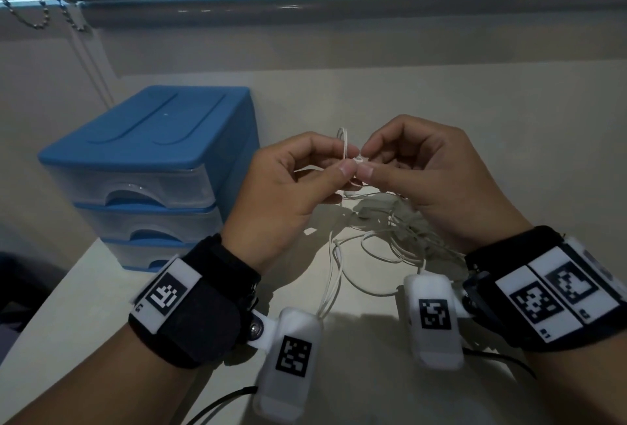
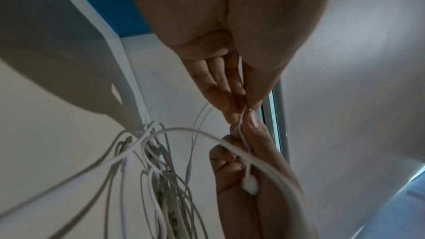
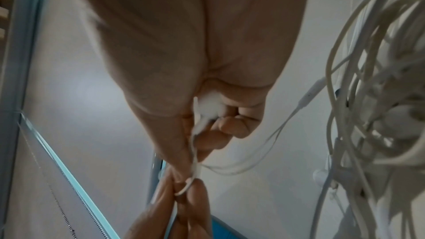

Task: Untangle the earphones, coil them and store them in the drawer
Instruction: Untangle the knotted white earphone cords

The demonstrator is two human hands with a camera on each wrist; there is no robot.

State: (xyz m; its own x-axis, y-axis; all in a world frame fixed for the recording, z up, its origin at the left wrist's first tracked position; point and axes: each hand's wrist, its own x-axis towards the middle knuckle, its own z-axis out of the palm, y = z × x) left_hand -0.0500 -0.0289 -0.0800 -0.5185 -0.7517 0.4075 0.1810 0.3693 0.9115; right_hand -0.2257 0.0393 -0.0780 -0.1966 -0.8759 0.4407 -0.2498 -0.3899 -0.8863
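Up above the table [image 1: 509, 139], the left hand [image 1: 288, 187] and the right hand [image 1: 431, 180] met fingertip to fingertip, each pinching the thin white cord of the earphones [image 1: 383, 238] between thumb and forefinger. A small loop of cord stood up between the two hands. From the left wrist view, an earbud [image 2: 250, 186] hung against the right palm, its cord running up into the pinch. In the right wrist view a white earbud sat tucked inside the curled fingers [image 3: 232, 126] of the right hand. The rest of the earphones lay in a loose tangle on the table beneath and just in front of the wrists, with several strands rising from it to the hands. A blue drawer unit [image 1: 149, 167] with clear-fronted drawers stood on the table to the left of the hands, all its drawers pushed in. A beaded blind chain [image 1: 37, 14] hung in the far left corner.
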